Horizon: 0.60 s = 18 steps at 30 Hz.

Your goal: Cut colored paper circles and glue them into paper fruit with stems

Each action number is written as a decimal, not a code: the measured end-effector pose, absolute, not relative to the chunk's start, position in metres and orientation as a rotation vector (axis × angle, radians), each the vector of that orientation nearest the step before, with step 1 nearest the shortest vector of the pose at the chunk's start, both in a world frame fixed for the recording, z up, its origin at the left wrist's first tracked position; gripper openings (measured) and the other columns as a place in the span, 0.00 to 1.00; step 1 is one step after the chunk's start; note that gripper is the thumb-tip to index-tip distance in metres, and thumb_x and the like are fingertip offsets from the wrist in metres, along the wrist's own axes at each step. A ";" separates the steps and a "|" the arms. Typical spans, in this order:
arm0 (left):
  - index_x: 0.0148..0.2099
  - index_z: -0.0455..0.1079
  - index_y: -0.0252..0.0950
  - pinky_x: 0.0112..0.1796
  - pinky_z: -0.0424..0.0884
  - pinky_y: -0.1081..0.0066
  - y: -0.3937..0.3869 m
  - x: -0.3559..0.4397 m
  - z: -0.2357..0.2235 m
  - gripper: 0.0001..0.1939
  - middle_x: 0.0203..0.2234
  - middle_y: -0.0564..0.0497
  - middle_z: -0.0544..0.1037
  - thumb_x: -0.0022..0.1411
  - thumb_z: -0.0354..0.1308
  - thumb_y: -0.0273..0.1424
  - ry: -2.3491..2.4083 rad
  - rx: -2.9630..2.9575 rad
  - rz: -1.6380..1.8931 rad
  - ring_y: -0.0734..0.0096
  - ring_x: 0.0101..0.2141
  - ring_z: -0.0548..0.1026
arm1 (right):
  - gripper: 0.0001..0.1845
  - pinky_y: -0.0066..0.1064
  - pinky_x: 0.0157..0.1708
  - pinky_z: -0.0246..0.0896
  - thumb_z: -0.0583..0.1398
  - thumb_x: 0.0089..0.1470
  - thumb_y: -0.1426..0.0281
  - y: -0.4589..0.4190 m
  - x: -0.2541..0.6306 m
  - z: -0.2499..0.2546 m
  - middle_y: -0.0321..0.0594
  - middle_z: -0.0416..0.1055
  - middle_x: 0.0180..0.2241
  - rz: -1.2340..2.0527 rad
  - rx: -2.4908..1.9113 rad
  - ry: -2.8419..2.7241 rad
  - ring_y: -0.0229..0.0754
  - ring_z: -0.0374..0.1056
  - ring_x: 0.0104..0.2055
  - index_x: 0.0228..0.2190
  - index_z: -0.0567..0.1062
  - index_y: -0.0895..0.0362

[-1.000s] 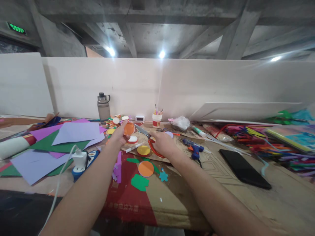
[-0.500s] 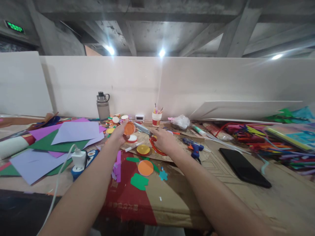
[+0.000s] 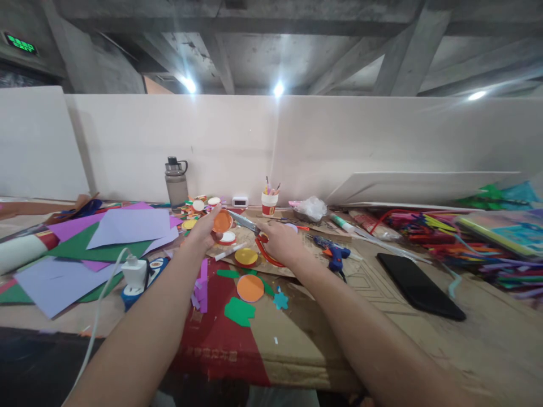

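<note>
My left hand (image 3: 204,232) is raised over the table and pinches a small orange paper disc (image 3: 222,221) upright between thumb and fingers. My right hand (image 3: 280,243) is closed round the red handles of a pair of scissors (image 3: 253,233), whose silver blades point left toward the disc and nearly reach its edge. Below the hands lie a yellow disc (image 3: 246,256), a larger orange disc (image 3: 250,288), a white-and-red disc (image 3: 228,237) and green paper cut-outs (image 3: 238,311).
Purple and green paper sheets (image 3: 106,237) cover the left side. A white charger with cable (image 3: 134,272) sits near my left forearm. A water bottle (image 3: 176,184), a pencil cup (image 3: 268,204), a blue glue gun (image 3: 333,254), a black phone (image 3: 419,285) and coloured pipe cleaners (image 3: 466,240) stand around.
Both hands have stayed almost in place with the disc and the scissors. The view has drifted slightly downward.
</note>
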<state>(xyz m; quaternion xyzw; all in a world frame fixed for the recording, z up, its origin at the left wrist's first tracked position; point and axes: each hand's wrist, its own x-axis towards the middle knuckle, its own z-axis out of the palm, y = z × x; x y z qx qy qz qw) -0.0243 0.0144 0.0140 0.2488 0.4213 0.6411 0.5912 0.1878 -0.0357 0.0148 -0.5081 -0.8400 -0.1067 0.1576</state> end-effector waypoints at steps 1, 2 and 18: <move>0.34 0.70 0.33 0.10 0.47 0.81 0.015 -0.024 0.014 0.12 0.20 0.50 0.73 0.54 0.65 0.35 1.006 0.589 1.488 0.79 0.14 0.67 | 0.21 0.33 0.38 0.60 0.51 0.57 0.72 -0.036 0.187 0.015 0.46 0.72 0.46 -0.302 -1.468 -2.403 0.47 0.69 0.45 0.51 0.68 0.52; 0.34 0.70 0.33 0.10 0.47 0.81 0.015 -0.025 0.015 0.12 0.20 0.50 0.74 0.54 0.64 0.36 1.032 0.600 1.483 0.78 0.14 0.68 | 0.21 0.33 0.38 0.60 0.51 0.57 0.72 -0.036 0.187 0.015 0.46 0.73 0.46 -0.298 -1.475 -2.403 0.47 0.69 0.44 0.52 0.68 0.52; 0.36 0.69 0.33 0.08 0.46 0.82 0.005 -0.024 0.022 0.12 0.24 0.46 0.76 0.58 0.60 0.37 1.069 0.698 1.384 0.65 0.22 0.78 | 0.18 0.33 0.39 0.60 0.51 0.56 0.72 -0.037 0.185 0.016 0.46 0.75 0.42 -0.255 -1.496 -2.440 0.47 0.70 0.45 0.48 0.70 0.53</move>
